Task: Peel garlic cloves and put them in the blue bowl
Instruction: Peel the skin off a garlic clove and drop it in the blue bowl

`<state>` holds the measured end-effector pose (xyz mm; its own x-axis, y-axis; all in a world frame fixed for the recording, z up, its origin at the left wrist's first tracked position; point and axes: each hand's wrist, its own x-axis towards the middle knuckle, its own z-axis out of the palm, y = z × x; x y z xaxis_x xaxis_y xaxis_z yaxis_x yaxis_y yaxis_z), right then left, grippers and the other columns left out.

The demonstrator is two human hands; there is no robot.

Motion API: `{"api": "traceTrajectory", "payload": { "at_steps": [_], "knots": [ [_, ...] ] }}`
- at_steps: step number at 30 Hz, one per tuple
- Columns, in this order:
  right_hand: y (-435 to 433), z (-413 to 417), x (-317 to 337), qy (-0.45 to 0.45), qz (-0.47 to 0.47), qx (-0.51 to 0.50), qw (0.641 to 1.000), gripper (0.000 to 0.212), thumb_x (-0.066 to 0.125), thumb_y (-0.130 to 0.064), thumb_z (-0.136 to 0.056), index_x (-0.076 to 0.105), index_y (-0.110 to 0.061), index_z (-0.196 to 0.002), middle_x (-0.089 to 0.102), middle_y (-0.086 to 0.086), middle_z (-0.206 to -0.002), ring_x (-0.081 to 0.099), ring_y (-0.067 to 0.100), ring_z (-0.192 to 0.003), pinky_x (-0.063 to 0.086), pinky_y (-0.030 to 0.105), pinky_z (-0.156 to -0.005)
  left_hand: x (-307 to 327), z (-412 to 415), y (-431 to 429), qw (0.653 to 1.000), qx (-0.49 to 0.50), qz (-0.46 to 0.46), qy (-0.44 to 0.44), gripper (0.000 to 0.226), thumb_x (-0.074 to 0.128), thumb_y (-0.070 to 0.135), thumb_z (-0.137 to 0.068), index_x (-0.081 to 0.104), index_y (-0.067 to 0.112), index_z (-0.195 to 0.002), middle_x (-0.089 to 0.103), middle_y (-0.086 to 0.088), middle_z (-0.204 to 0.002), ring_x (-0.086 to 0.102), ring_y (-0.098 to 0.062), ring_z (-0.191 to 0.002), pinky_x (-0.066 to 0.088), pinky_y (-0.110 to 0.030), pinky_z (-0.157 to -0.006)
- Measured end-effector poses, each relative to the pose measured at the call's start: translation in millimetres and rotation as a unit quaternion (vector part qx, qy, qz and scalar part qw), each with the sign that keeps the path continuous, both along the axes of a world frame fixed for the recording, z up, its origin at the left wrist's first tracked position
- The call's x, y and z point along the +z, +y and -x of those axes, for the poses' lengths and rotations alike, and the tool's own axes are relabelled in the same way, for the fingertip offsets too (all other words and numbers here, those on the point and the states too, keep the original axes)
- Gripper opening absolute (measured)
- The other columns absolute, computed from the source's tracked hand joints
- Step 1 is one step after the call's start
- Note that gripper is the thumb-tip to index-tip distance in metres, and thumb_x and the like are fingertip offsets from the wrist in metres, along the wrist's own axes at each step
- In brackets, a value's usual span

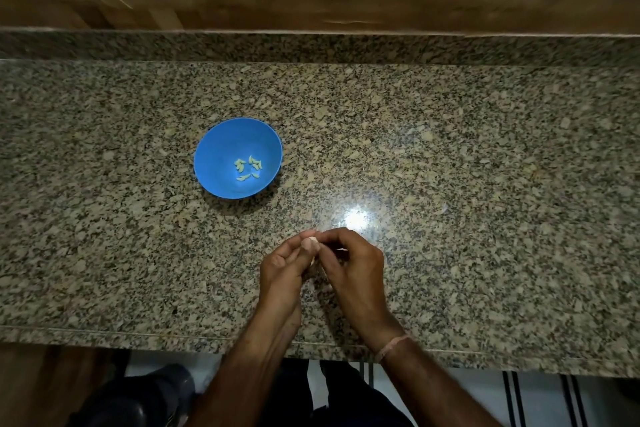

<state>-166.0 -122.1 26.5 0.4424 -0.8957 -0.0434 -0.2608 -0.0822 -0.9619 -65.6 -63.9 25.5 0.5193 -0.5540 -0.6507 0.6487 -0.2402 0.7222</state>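
- 1 blue bowl (213, 163) on granite counter (450, 166), left of centre; approx 7 peeled cloves (248, 168) inside.
- 1 garlic clove (313, 240) nr front edge, well apart from bowl.
- L hand (281, 265) & R hand (351, 262): fingers curled, tips pinching the clove betw them.

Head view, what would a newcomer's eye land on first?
The round blue plastic bowl stands out left of centre on the speckled granite counter, with small pale peeled garlic cloves lying in it. Nearer the front edge, the left hand and right hand together pinch a whitish garlic clove.
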Motion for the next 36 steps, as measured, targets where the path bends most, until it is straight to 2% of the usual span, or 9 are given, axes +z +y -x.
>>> {"api": "traceTrajectory", "payload": {
  "at_steps": [5, 8, 12, 14, 22, 28, 31, 34, 36],
  "knots": [
    [-0.8, -1.8, 3.4, -0.032, -0.075, -0.018, 0.997, 0.006, 0.079, -0.015, -0.091, 0.074, -0.016, -0.094, 0.075, -0.009, -0.088, 0.072, 0.007, -0.083, 0.057, 0.021, -0.071, -0.4, 0.0, 1.3, 0.998, 0.007, 0.038, 0.048, 0.042, 0.072, 0.016, -0.078, 0.068, 0.006, -0.118, 0.075, -0.019, -0.116, 0.070, -0.030, -0.116, 0.051, -0.039, -0.104],
    [-0.5, -1.8, 2.8, -0.035, -0.102, -0.014, 0.994, 0.006, 0.079, -0.010, -0.090, 0.073, -0.010, -0.092, 0.074, -0.010, -0.083, 0.068, 0.000, -0.074, 0.051, 0.012, -0.065, -3.4, 1.5, 3.6, 0.999, 0.011, 0.043, 0.030, 0.039, 0.072, 0.013, -0.077, 0.068, 0.005, -0.115, 0.076, -0.019, -0.112, 0.072, -0.028, -0.110, 0.057, -0.032, -0.094],
    [1.4, -5.7, -2.6, 0.007, -0.111, -0.011, 0.994, 0.007, 0.077, -0.008, -0.091, 0.071, -0.011, -0.090, 0.072, -0.010, -0.080, 0.065, -0.003, -0.072, 0.049, 0.010, -0.066, -5.7, 3.2, 5.9, 0.999, 0.019, 0.044, 0.007, 0.041, 0.076, 0.010, -0.076, 0.068, 0.000, -0.114, 0.076, -0.023, -0.109, 0.072, -0.034, -0.111, 0.055, -0.042, -0.100],
    [1.1, -8.1, -5.7, 0.029, -0.117, -0.010, 0.993, 0.010, 0.076, -0.007, -0.092, 0.069, -0.013, -0.088, 0.068, -0.011, -0.077, 0.061, -0.006, -0.070, 0.047, 0.009, -0.064, -6.3, 3.2, 5.5, 0.999, 0.022, 0.030, -0.011, 0.032, 0.076, 0.004, -0.080, 0.070, 0.001, -0.111, 0.077, -0.022, -0.106, 0.073, -0.033, -0.108, 0.058, -0.038, -0.096],
    [10.9, -13.0, -17.4, 0.034, -0.123, -0.012, 0.992, 0.008, 0.071, -0.009, -0.097, 0.066, -0.014, -0.092, 0.069, -0.009, -0.082, 0.063, -0.004, -0.074, 0.047, 0.010, -0.063, -12.6, -1.3, 9.2, 0.999, 0.019, -0.015, -0.046, 0.018, 0.071, -0.004, -0.090, 0.073, 0.003, -0.107, 0.080, -0.013, -0.102, 0.076, -0.026, -0.104, 0.060, -0.031, -0.088],
    [13.0, -19.4, -22.6, -0.030, -0.144, -0.030, 0.989, 0.011, 0.068, -0.005, -0.098, 0.074, -0.014, -0.100, 0.077, -0.003, -0.096, 0.073, 0.014, -0.094, 0.059, 0.028, -0.081, -18.7, -11.9, 6.5, 0.999, 0.030, -0.032, -0.010, 0.020, 0.074, -0.001, -0.088, 0.072, 0.003, -0.108, 0.078, -0.019, -0.103, 0.074, -0.033, -0.106, 0.057, -0.041, -0.093],
    [17.5, -27.6, -25.1, -0.014, -0.121, -0.036, 0.992, 0.010, 0.066, -0.008, -0.100, 0.071, -0.017, -0.099, 0.075, -0.005, -0.095, 0.071, 0.013, -0.091, 0.056, 0.022, -0.076, -21.9, -16.5, 4.1, 0.998, 0.046, -0.039, 0.000, 0.020, 0.075, -0.001, -0.088, 0.072, 0.003, -0.107, 0.078, -0.018, -0.102, 0.074, -0.034, -0.104, 0.059, -0.039, -0.088],
    [19.6, -32.7, -29.0, 0.000, -0.128, -0.037, 0.991, 0.011, 0.062, -0.010, -0.103, 0.068, -0.019, -0.101, 0.073, -0.005, -0.095, 0.069, 0.011, -0.089, 0.052, 0.019, -0.074, -23.6, -23.7, 1.1, 0.998, 0.025, -0.049, -0.043, 0.016, 0.077, 0.000, -0.088, 0.073, 0.006, -0.102, 0.079, -0.016, -0.095, 0.075, -0.033, -0.099, 0.061, -0.038, -0.085],
    [17.5, -30.5, -29.7, 0.011, -0.141, -0.053, 0.989, 0.012, 0.060, -0.011, -0.103, 0.067, -0.020, -0.102, 0.073, -0.006, -0.091, 0.069, 0.014, -0.084, 0.055, 0.026, -0.069, -25.4, -30.8, 0.8, 0.990, -0.007, -0.064, -0.123, 0.015, 0.079, 0.005, -0.087, 0.073, 0.013, -0.098, 0.079, -0.008, -0.091, 0.076, -0.028, -0.094, 0.062, -0.039, -0.083]
  ]
}}
